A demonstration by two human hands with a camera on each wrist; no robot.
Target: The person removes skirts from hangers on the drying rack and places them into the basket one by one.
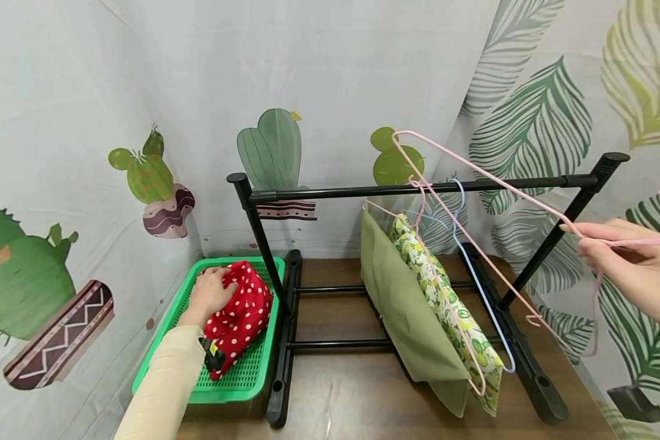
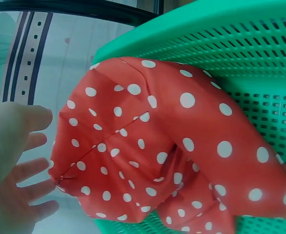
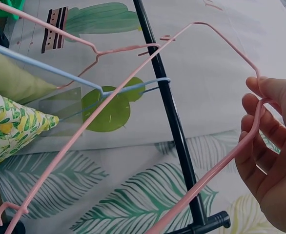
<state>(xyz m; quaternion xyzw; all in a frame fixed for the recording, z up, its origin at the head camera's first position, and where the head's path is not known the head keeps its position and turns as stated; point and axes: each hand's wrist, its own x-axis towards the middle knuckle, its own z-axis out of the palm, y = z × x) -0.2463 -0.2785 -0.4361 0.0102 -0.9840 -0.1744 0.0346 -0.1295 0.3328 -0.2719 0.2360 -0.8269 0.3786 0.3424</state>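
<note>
A red polka-dot cloth (image 1: 244, 315) lies bunched in the green basket (image 1: 236, 394) at the left. My left hand (image 1: 211, 296) is at its upper edge; in the left wrist view that hand's fingers (image 2: 33, 170) are spread, with fingertips beside or touching the fabric. On the right, my right hand (image 1: 629, 256) holds a pink wire hanger (image 1: 484, 174) in the air, with no cloth on it. The right wrist view shows thumb and fingers pinching this hanger (image 3: 79, 139) near its neck. Its long frame reaches across the view in front of the rack.
A black rack (image 1: 335, 193) stands on the brown table (image 1: 330, 397). From its bar hang a plain olive-green cloth (image 1: 401, 305) on a pink hanger and a lemon-print cloth (image 1: 445, 293) on a blue hanger (image 1: 492, 311). Patterned curtains close off the back and sides.
</note>
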